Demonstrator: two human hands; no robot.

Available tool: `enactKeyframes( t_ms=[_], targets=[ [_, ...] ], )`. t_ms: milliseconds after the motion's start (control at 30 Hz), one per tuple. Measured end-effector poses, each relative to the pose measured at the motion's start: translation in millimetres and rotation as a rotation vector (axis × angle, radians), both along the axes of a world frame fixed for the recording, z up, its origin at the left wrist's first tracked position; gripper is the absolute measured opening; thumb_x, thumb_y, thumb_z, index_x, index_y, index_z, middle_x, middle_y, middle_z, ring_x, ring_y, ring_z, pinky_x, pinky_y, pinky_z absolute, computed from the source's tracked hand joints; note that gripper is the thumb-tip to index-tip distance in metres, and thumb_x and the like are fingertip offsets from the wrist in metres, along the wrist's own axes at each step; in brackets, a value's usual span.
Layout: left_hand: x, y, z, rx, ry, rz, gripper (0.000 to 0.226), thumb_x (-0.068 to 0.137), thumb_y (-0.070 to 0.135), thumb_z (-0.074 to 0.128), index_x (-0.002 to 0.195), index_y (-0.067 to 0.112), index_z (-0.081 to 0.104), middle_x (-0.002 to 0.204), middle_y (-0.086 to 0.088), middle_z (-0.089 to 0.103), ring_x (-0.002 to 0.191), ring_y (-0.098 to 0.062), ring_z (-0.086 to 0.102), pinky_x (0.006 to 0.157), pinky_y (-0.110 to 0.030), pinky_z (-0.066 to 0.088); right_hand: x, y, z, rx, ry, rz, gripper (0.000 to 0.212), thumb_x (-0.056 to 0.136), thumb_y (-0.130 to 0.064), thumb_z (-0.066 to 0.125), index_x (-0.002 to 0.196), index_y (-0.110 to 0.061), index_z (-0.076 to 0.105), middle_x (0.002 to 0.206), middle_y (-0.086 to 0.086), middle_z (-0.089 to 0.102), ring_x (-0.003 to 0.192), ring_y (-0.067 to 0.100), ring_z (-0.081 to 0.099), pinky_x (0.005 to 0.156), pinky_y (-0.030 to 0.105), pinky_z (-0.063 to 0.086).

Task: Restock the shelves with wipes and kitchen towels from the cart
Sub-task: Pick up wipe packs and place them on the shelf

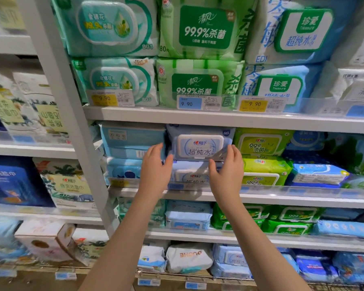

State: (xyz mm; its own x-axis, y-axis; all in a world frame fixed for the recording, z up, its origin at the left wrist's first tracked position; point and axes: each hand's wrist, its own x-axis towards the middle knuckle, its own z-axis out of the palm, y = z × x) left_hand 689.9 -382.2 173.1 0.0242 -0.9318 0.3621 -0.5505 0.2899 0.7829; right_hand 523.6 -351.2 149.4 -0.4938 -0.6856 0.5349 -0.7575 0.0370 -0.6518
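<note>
A person's left grip [156, 164] and right grip [227, 171] bracket a pale blue wipes pack [200, 147] one level directly below the blue 9.90 price tag [186, 103]. Each grip holds the pack: fingers lie up its side and the thumb tucks at its lower front edge, the left at the pack's left end, the right at its right end. The pack rests on a matching blue pack [194, 177] straight beneath it, so the column below the tag stands two high and comes close to the shelf board [198, 119] that carries the tag.

By the look of it, this pack is being seated and faced forward, and is not yet let go. Below and right of the tag, lime-green packs [261, 143] are also stacked two high; below and left of it, a light blue pack [132, 139] lies side-on. Above the tag, green and teal packs [204, 28] fill their level. Shelves further below the tag look well filled, though the lowest rows lie loosely. The cart is out of view, so how much stock is left cannot be told, and no kitchen towels can be picked out for certain; the printed packs [65, 185] far left of the tag may belong to that part of the job
</note>
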Motion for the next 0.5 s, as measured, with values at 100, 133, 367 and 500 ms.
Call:
enactKeyframes(
  t_ms=[100, 133, 367, 500],
  targets=[
    [25, -6, -4, -0.103, -0.044, 0.053, 0.045, 0.096, 0.02, 0.051, 0.139, 0.008, 0.043, 0.142, -0.008, 0.043, 0.132, -0.023, 0.038, 0.112, -0.036, 0.03, 25, 6, -4, -0.181, 0.122, -0.023, 0.04, 0.086, -0.02, 0.062, 0.123, -0.004, 0.058, 0.128, 0.017, 0.053, 0.116, 0.032, 0.049, 0.093, 0.044, 0.042],
    [33, -10, -4, -0.137, -0.073, 0.063, 0.045, 0.096, 0.018, 0.051, 0.139, 0.007, 0.043, 0.141, -0.008, 0.043, 0.132, -0.023, 0.036, 0.111, -0.035, 0.028, 35, 4, -5, -0.236, 0.151, -0.007, 0.034, 0.086, -0.022, 0.06, 0.115, -0.004, 0.062, 0.12, 0.016, 0.058, 0.108, 0.031, 0.053, 0.087, 0.042, 0.044],
    [77, -56, -1, -0.472, -0.449, 0.12, 0.041, 0.084, 0.01, 0.064, 0.122, -0.001, 0.054, 0.12, -0.016, 0.056, 0.115, -0.036, 0.047, 0.096, -0.048, 0.039, 94, -30, -13, -0.249, 0.042, 0.198, 0.02, 0.088, -0.017, 0.059, 0.101, -0.006, 0.071, 0.095, 0.006, 0.069, 0.089, 0.025, 0.062, 0.077, 0.043, 0.051],
    [86, -69, 6, -0.363, -0.601, 0.133, 0.029, 0.089, 0.021, 0.058, 0.111, 0.003, 0.056, 0.108, -0.014, 0.057, 0.108, -0.034, 0.047, 0.101, -0.05, 0.031, 106, -44, -12, -0.142, 0.0, 0.189, 0.023, 0.093, -0.017, 0.059, 0.111, -0.007, 0.068, 0.104, 0.007, 0.069, 0.099, 0.024, 0.059, 0.087, 0.036, 0.046]
  ],
)
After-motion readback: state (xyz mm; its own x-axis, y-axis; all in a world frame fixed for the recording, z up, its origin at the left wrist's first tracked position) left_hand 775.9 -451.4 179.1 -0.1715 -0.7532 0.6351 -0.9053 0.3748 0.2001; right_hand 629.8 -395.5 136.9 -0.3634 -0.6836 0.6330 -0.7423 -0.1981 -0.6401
